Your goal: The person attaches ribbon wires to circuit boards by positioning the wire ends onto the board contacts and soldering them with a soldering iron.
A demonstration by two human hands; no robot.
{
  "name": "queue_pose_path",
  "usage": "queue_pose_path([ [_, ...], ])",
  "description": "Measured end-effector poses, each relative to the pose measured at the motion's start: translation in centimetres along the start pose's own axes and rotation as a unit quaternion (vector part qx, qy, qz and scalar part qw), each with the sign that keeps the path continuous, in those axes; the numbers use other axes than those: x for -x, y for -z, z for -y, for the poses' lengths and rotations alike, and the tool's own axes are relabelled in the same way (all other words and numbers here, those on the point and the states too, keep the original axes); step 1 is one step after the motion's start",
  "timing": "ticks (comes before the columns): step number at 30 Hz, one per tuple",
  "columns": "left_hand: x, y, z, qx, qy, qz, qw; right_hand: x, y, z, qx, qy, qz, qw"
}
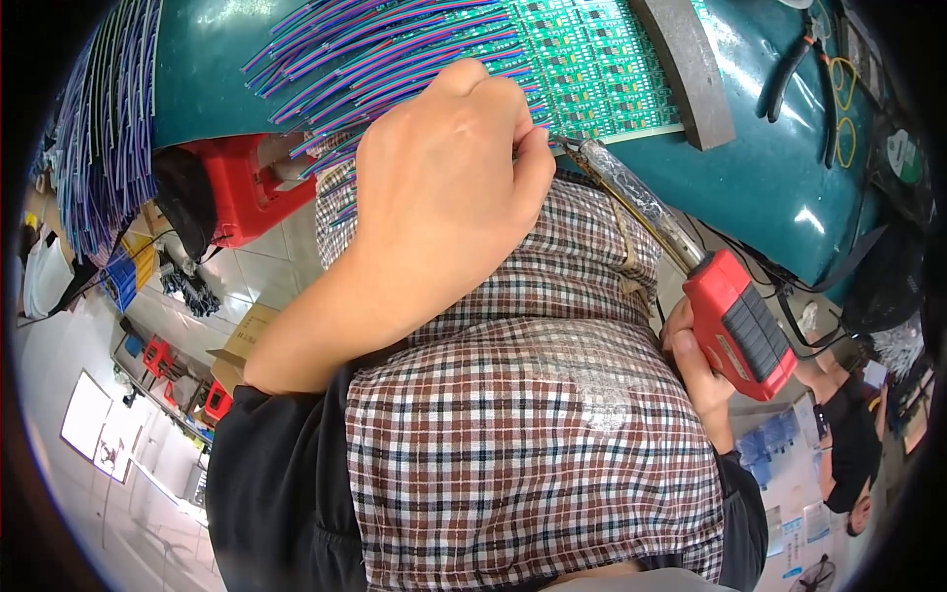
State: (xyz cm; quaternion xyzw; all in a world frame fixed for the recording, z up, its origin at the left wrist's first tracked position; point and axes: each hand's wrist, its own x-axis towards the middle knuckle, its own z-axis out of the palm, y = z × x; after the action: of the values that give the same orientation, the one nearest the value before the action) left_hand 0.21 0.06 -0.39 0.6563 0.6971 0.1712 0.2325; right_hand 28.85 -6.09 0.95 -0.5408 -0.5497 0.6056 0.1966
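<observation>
My left hand is closed in a pinch at the near left edge of a green circuit-board panel. A small coloured wire end shows at its fingertips; most of that wire is hidden by the hand. My right hand grips the red and black handle of a soldering gun. Its long metal barrel slants up to the left, and the tip is close to the board's near edge, beside my left fingertips. Many blue, red and green wires fan out leftward from the panel.
A dark metal bar lies across the panel's right side. Black-handled pliers and yellow rings are on the green tabletop. Bundled wires hang at the left, near a red stool. Another person is at the far right.
</observation>
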Motion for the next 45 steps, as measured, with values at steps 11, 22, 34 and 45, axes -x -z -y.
queue_pose_path([
  [11, 0.0, 0.0, -0.1, -0.008, 0.003, 0.005, 1.0, 0.9, 0.1, -0.3, -0.032, -0.032, -0.024, 0.999],
  [22, 0.3, 0.2, -0.1, -0.009, -0.001, 0.003, 1.0, 1.1, 0.3, -0.3, -0.004, -0.029, -0.028, 0.999],
  [34, 0.3, -0.1, -0.2, -0.001, -0.004, -0.007, 1.0, 0.4, 0.6, -0.9, -0.018, -0.005, 0.01, 1.0],
  [45, 0.2, -0.4, -0.1, -0.005, -0.013, -0.022, 1.0, 0.7, 0.0, 0.0, -0.046, -0.038, -0.054, 0.997],
])
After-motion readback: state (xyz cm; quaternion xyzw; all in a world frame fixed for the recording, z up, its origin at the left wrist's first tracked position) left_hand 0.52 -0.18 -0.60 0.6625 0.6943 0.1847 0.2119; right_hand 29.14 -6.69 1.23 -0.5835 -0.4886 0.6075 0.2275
